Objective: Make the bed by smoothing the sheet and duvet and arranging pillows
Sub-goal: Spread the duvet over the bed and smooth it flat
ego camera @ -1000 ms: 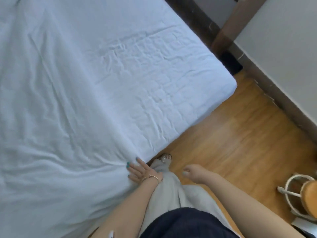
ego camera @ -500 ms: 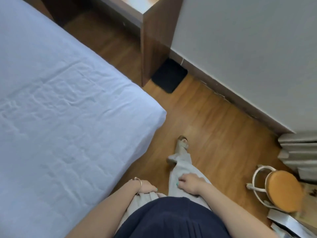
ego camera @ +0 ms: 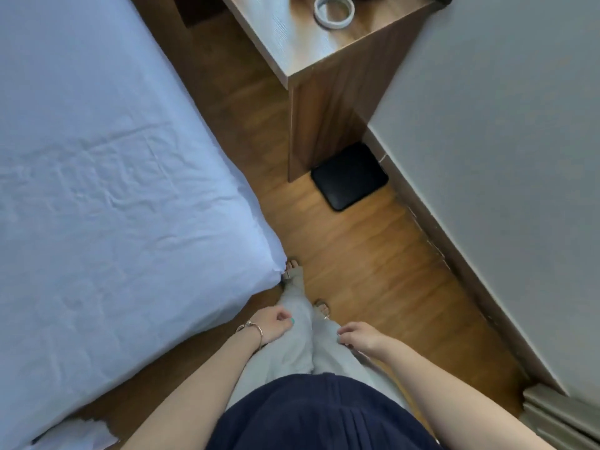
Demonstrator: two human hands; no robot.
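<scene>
Both hands off the bed: left hand (ego camera: 275,326) and right hand (ego camera: 358,337) loosely curled, gripping nothing, just beside the corner of the wrinkled white sheet (ego camera: 97,190) covering the mattress.

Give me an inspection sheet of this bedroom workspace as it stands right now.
Surface: white sheet covers the mattress, creased across the middle, corner fitted near the person's feet.
Job's things: sheet only; no duvet or pillows in view.
Clutter: white ring-shaped object on the wooden desk; flat black object on the floor against the desk's side.
Grips: left hand loosely curled, holding nothing, clear of the bed; right hand loosely curled beside the trousers, holding nothing.
Cables: nothing seen.
Surroundings: wooden floor, grey wall on the right, curtain edge at lower right.
</scene>
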